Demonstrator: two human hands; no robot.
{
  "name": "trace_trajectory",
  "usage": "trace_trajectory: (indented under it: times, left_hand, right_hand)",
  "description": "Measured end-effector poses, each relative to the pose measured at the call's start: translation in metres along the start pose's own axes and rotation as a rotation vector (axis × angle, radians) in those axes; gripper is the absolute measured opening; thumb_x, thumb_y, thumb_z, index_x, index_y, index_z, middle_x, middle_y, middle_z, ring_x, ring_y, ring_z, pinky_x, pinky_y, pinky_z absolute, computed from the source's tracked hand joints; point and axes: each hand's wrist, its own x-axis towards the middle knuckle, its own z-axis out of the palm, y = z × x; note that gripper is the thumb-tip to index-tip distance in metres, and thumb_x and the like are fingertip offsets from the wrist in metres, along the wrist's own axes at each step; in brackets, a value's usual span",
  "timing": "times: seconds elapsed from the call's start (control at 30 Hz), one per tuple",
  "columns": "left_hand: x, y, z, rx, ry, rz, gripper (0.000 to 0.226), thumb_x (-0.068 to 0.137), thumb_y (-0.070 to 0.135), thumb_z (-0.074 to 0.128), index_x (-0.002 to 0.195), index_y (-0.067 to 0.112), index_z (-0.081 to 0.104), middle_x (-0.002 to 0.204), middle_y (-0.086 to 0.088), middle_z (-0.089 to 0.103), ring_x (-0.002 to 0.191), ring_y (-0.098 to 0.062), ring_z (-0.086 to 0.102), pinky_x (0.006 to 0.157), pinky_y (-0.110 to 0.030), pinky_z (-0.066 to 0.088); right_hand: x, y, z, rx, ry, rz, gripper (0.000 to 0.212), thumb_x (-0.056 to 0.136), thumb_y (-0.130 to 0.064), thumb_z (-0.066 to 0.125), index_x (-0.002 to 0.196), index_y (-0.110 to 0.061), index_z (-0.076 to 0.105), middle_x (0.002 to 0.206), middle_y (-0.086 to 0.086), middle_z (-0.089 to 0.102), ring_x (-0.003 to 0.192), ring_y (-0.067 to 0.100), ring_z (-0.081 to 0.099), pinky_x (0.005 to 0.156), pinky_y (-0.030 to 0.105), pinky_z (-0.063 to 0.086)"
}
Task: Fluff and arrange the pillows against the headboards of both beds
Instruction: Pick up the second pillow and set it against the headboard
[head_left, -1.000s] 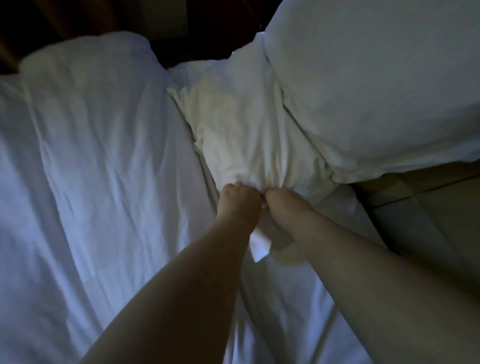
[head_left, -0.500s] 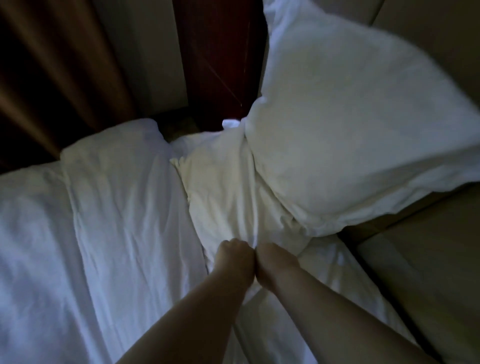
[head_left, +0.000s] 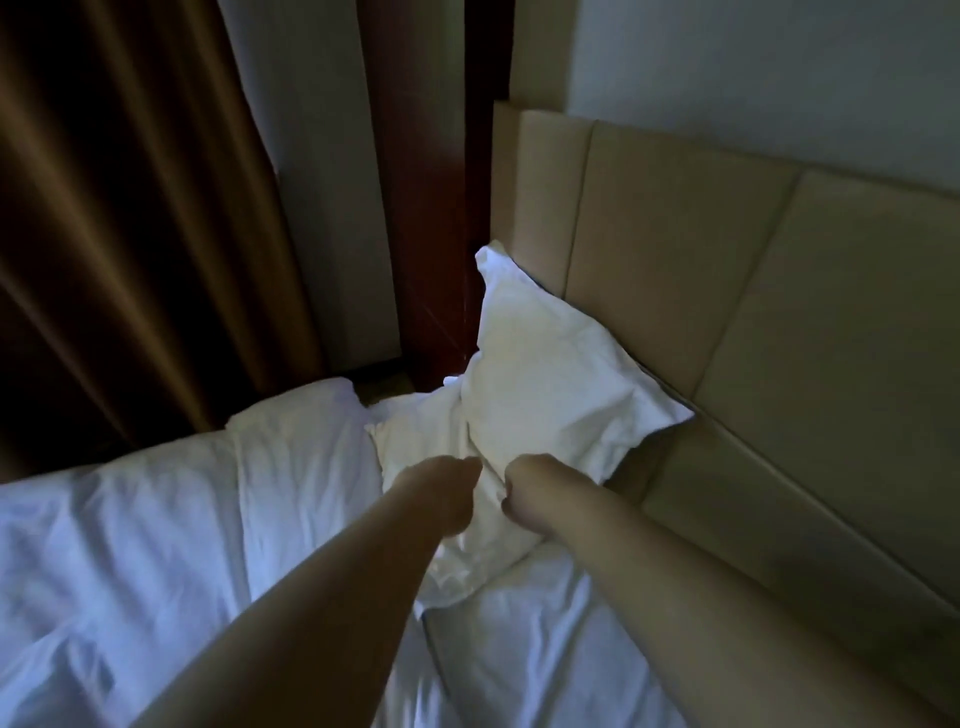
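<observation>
A white pillow (head_left: 550, 374) leans against the beige padded headboard (head_left: 779, 291) at the far corner of the bed. A second, flatter white pillow (head_left: 415, 441) lies partly under it, toward the left. My left hand (head_left: 447, 493) and my right hand (head_left: 530, 493) are both fisted into the near edge of the leaning pillow, a small gap apart. Their fingers are buried in the fabric and hidden from me.
A rumpled white duvet (head_left: 156, 545) covers the bed on the left. A white sheet (head_left: 545, 649) shows below my arms. Behind the bed hang a brown curtain (head_left: 130, 208) and a dark red wooden post (head_left: 415, 208). The room is dim.
The pillow has gone from high in front of me down against the headboard. My hands stayed gripped on its near edge and have drawn slightly apart. My view has tilted upward.
</observation>
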Motion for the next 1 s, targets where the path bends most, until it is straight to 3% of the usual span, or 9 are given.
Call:
trace_trajectory:
  times: [0.13,0.27,0.33,0.4,0.57,0.73,1.0]
  left_hand:
    - [-0.086,0.041,-0.007,0.028,0.073,-0.055,0.052,0.091,0.009,0.051,0.140,0.016,0.034,0.132,-0.011,0.048,0.118,-0.029,0.052,0.097,-0.039,0.047]
    - [-0.148,0.066,0.002,0.152,0.151,-0.111,0.047,0.092,0.014,0.049,0.137,0.021,0.037,0.129,-0.008,0.051,0.116,-0.027,0.054,0.092,-0.038,0.045]
    - [-0.179,0.068,0.009,0.140,0.184,-0.170,0.043,0.094,0.018,0.048,0.135,0.023,0.039,0.128,-0.007,0.052,0.116,-0.026,0.054,0.089,-0.037,0.045]
    - [-0.202,0.063,0.015,0.113,0.215,-0.218,0.038,0.093,0.019,0.047,0.130,0.024,0.042,0.124,-0.005,0.053,0.114,-0.025,0.054,0.089,-0.037,0.045]
    - [-0.282,0.037,0.040,0.053,0.189,-0.374,0.038,0.089,0.012,0.043,0.125,0.022,0.045,0.121,-0.003,0.054,0.110,-0.025,0.055,0.084,-0.035,0.045]
    - [-0.344,-0.006,0.053,-0.001,0.192,-0.541,0.034,0.088,0.012,0.045,0.121,0.021,0.047,0.117,-0.004,0.055,0.107,-0.026,0.056,0.080,-0.034,0.044]
    - [-0.446,-0.061,0.114,-0.012,0.206,-0.612,0.040,0.088,0.020,0.049,0.127,0.027,0.048,0.124,-0.002,0.057,0.117,-0.024,0.056,0.087,-0.034,0.047]
  right_hand:
    - [-0.087,0.010,-0.013,-0.027,0.027,-0.073,0.025,0.094,-0.024,0.047,0.110,-0.009,0.059,0.110,0.010,0.059,0.091,0.026,0.055,0.082,0.031,0.045]
    - [-0.147,0.011,-0.025,-0.109,0.068,-0.188,0.011,0.092,-0.015,0.049,0.092,-0.010,0.058,0.101,0.011,0.062,0.082,0.026,0.057,0.077,0.033,0.050]
    - [-0.173,0.001,-0.024,-0.130,0.059,-0.223,0.015,0.091,-0.014,0.050,0.099,-0.007,0.060,0.101,0.011,0.061,0.086,0.026,0.059,0.077,0.033,0.051]
    - [-0.188,-0.013,-0.022,-0.141,0.047,-0.252,0.018,0.093,-0.015,0.050,0.104,-0.007,0.060,0.101,0.010,0.060,0.087,0.026,0.060,0.078,0.034,0.051]
    - [-0.227,-0.070,0.012,-0.244,0.014,-0.353,0.015,0.094,-0.017,0.049,0.101,-0.008,0.058,0.079,0.004,0.049,0.066,0.019,0.050,0.067,0.030,0.045]
    - [-0.264,-0.139,0.052,-0.244,-0.039,-0.531,0.011,0.088,-0.020,0.051,0.095,-0.012,0.056,0.086,0.004,0.053,0.075,0.025,0.056,0.062,0.029,0.044]
    - [-0.339,-0.229,0.117,-0.390,-0.094,-0.693,0.005,0.088,-0.017,0.051,0.090,-0.013,0.052,0.091,0.005,0.054,0.079,0.026,0.056,0.064,0.031,0.042]
